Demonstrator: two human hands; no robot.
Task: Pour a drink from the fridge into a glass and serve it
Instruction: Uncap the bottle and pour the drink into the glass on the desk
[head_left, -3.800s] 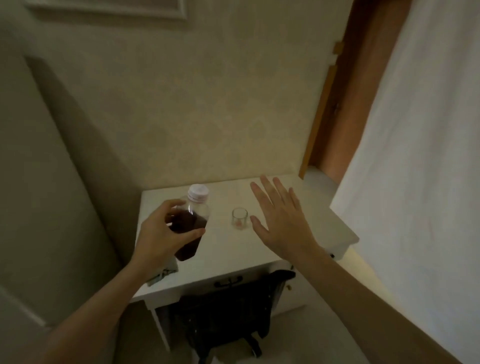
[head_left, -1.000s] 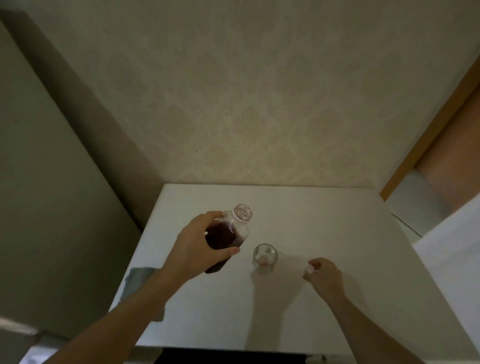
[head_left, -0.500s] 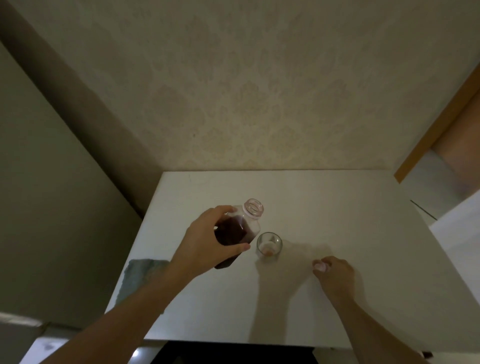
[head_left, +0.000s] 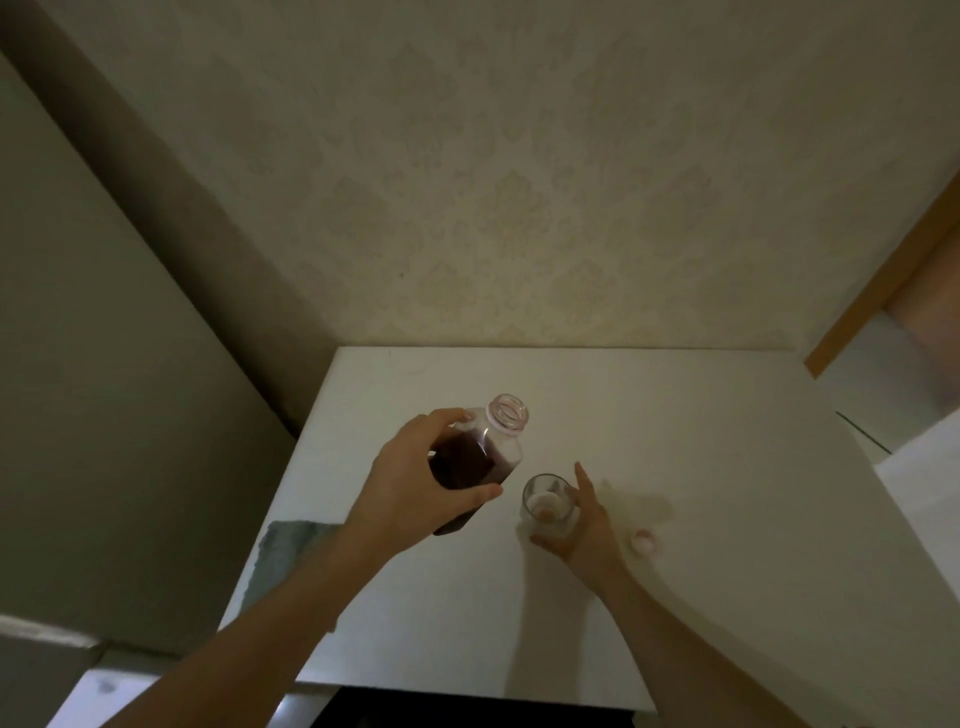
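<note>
1. The left hand (head_left: 415, 483) is wrapped firmly around an uncapped bottle (head_left: 480, 457) of dark drink, thumb across the front, holding it just above the table and leaning its mouth slightly away from the person.
2. The right hand (head_left: 582, 519) is curled around a small glass (head_left: 549, 506), fingers against its far side and thumb beneath; the glass sits just right of the bottle and looks nearly empty, with only a pale trace at its bottom.
3. To pour well, I would bring the bottle mouth over the rim before tilting, tip slowly because the glass is narrow and the neck wide, and keep the right hand steadying the glass throughout.
4. The bottle cap (head_left: 643, 541) lies on the table just right of the right hand, clear of the pour.
5. The table (head_left: 675, 441) is plain white and flat, so a dark spill would show at once. A grey cloth (head_left: 280, 551) lies at its near left edge.
6. Beyond, patterned wallpaper (head_left: 493, 182) meets the table's far edge; a wooden door frame (head_left: 883, 291) stands at far right. The light is dim.
</note>
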